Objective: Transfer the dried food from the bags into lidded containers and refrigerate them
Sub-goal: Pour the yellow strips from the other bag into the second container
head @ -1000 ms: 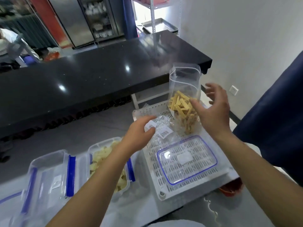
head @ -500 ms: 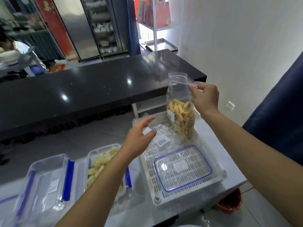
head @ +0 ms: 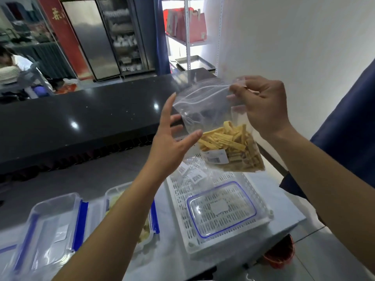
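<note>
Bag (head: 219, 126) now lifted off basket (head: 261, 201), up at chest height between my hands. My right hand (head: 261, 104) pinches zip corner, shifted up from bag's side. My left hand (head: 172, 142) risen, fingers spread, touching bag's left edge. Sticks (head: 231, 145) settled low. Zip looks shut; opening likely next, then pour into container (head: 46, 226).

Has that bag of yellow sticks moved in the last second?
Yes. The bag, pinched by the right hand, has risen off the white basket toward the left hand.
</note>
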Available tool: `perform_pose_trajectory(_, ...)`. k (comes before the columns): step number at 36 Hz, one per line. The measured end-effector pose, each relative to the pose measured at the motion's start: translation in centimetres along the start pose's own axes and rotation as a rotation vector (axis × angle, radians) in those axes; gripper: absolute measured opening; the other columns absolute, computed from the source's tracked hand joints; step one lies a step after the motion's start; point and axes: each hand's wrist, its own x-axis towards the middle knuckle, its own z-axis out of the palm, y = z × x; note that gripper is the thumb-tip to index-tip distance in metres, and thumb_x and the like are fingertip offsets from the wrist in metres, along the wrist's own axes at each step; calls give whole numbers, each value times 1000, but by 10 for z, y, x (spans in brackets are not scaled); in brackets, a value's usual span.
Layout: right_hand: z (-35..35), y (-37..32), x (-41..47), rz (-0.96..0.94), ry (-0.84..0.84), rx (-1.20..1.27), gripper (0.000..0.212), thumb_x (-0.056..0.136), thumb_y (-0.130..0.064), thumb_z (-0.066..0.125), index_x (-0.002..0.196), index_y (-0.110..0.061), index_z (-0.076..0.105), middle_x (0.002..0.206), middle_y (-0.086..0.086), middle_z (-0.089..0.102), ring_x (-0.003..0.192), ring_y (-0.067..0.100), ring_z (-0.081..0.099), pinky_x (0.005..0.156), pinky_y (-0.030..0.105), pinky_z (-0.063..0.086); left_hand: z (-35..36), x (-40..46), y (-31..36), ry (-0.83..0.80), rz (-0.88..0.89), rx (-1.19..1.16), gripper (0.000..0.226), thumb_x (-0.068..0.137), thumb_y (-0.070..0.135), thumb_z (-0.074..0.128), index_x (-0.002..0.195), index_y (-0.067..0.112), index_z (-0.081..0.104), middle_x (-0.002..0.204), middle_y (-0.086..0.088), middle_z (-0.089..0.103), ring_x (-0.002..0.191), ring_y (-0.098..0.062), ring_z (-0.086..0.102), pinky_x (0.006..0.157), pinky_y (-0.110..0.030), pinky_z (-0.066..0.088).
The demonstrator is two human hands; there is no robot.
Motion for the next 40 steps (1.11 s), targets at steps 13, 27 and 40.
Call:
perform_pose_trajectory(13, 16, -33, -44, 32, -223, 260, 10, 90, -11, 72, 89, -20, 78, 104, -1, 73, 88, 26, 74, 73, 41, 62, -77, -13, 76, -241, 206, 636, 31, 73, 54, 71, 102, 43, 72, 117, 10, 48, 120, -13, 46, 104, -32, 41)
perform_pose_trajectory(27, 60, -35, -57, 69, -486, 442, 17, 91, -4, 67, 102, 8, 72, 93, 25, 71, 81, 27, 69, 80, 38, 58, -115, -40, 75, -331, 441, 423, 12, 83, 35, 74, 92, 30, 79, 127, 8, 58, 130, -22, 52, 112, -52, 40)
perform_pose_trajectory(40, 94, -49, -146, 269, -351, 352, 22, 84, -28, 77, 100, -14, 71, 97, -1, 72, 89, 14, 69, 79, 27, 58, -151, -62, 66, -462, 236, 154, 25, 86, 24, 73, 105, 8, 73, 115, -7, 75, 107, -31, 71, 91, -45, 58)
